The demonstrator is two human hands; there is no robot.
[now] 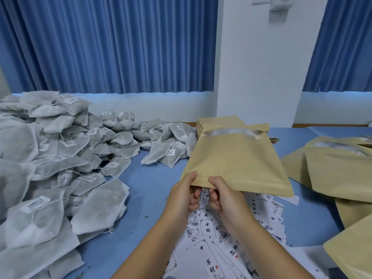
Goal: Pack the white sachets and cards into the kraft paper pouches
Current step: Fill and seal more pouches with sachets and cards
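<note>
Pinching the near edge of the kraft pouch (pixel 237 158), left hand (pixel 181 196) and right hand (pixel 227 198) each have a closed grip on it above the counter (pixel 149 190); it hides part of the cards (pixel 209 230), its contents unseen.

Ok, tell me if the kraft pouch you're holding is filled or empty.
Looks empty: the kraft pouch is flat with no bulge, left hand and right hand pinching its near edge; its inside is hidden.
</note>
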